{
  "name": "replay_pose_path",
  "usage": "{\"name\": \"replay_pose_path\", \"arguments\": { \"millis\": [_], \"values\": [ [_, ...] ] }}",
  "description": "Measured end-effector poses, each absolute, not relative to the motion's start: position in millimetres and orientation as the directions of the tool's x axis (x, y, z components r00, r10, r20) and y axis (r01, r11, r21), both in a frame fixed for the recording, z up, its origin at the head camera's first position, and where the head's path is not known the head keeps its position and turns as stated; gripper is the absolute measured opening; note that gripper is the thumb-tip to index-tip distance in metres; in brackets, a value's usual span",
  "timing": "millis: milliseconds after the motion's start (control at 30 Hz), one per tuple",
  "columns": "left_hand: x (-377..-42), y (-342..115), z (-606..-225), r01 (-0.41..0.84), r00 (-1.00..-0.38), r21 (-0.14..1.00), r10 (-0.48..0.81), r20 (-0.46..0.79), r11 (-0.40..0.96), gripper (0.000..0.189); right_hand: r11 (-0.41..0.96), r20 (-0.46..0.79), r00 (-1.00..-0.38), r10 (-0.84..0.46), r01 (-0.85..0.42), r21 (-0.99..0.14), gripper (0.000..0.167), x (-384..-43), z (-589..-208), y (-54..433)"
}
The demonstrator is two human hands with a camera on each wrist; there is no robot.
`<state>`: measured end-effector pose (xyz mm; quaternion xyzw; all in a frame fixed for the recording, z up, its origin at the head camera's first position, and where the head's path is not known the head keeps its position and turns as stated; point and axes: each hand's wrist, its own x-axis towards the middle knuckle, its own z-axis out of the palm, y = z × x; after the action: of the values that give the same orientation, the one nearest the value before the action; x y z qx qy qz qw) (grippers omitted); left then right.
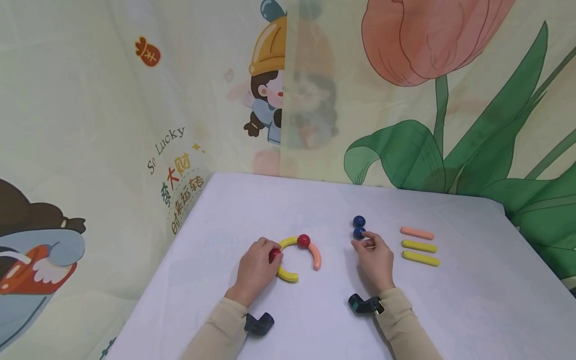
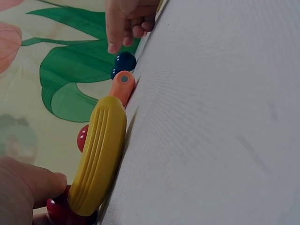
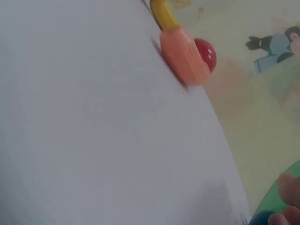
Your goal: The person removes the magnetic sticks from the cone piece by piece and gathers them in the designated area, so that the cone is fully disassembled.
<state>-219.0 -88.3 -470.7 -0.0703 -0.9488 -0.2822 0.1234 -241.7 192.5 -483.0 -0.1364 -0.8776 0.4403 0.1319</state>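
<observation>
While a printed cloth hangs behind and to one side, the white-covered desk spreads out before a seated or standing person; I can't tell which. Two hands reach over it. The left hand pinches the nearer red ball between thumb and fingers. The right hand seems to hold nothing: its thumb and fingers are a little apart beside the nearer blue ball, touching or not I can't say.

Right of that hand lie the straight sticks, two yellow and one pink, three in all, side by side. They look light, stiff and hard to break; mid-length seems the best place to take hold.

Between the hands sit three curved sticks, two yellow and one pink, forming a gapped ring with the red balls. Their grooved sides should give some grip; the grey spot on the pink one's end may be a magnet.

Smallest are the balls, two red and two blue, glossy, probably slippery and ready to roll, so best pinched across the middle. The farther red ball joins yellow to pink; the farther blue ball adjoins its twin.
</observation>
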Motion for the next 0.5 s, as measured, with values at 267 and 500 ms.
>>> {"name": "replay_pose_path", "arguments": {
  "millis": [267, 500],
  "values": [
    [-218, -88, -468, 0.225, -0.957, 0.532, 0.084, 0.276, 0.816, 0.021, 0.643, 0.100, -0.979, 0.177, 0.038, -0.765, 0.024, -224, -477, 156],
    [-217, -87, -468, 0.222, -0.968, 0.547, 0.114, 0.225, 0.807, 0.017, 0.756, 0.150, -0.987, 0.054, -0.058, -0.652, 0.031, -212, -476, 137]
  ]
}}
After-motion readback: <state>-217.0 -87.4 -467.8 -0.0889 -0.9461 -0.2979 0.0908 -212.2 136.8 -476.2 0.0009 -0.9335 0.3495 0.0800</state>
